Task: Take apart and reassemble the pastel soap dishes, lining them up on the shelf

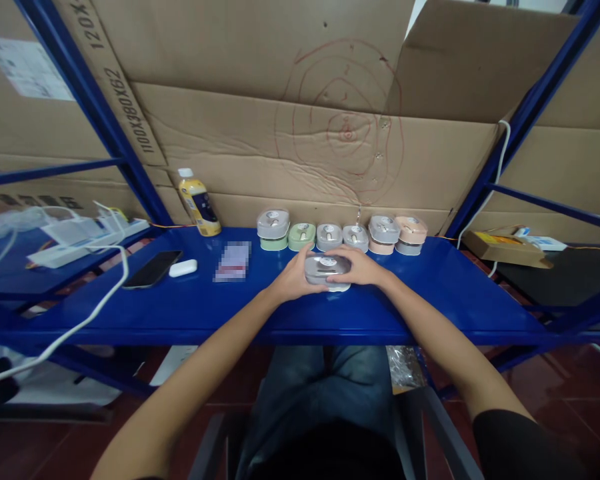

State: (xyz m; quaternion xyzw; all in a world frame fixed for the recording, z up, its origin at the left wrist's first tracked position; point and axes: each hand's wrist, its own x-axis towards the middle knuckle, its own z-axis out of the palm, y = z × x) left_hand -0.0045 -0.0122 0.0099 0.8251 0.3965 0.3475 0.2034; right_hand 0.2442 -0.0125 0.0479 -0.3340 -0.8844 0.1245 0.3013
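So, big sheets of cardboard [220, 127] close off the back, & the blue tabletop [450, 300] runs up to them. That's prob. why the row of boxes [329, 236] sits along the back edge, approx. mid: backed by cardboard, within my reach, not crowding the front. Its outer stacks are two-high, presumably to save width. The grey box [326, 268] is w/ me, near the middle of the front edge. L hand [294, 276] has its L end, R hand [362, 266] its R end; fingers curl round the far side, thumbs along the near side, so it's gripped from both ends & prob. can't twist or tip. Fingers look pressed against it, not spread wide; can't tell exactly how on the far side, nor whether its underside touches the tabletop.

Other stuff: white cable [99, 308] crosses the L front corner, the likeliest nuisance on that side. Yellow bottle [200, 203] stands upright at the back L corner. Black phone [153, 269] lies toward the L edge; blurred-out packet [233, 261] is btwn it & my L hand; white earbud case [183, 268] just beside the phone. None of those blocks me. The row's close behind my hands, tho, so little room that way.
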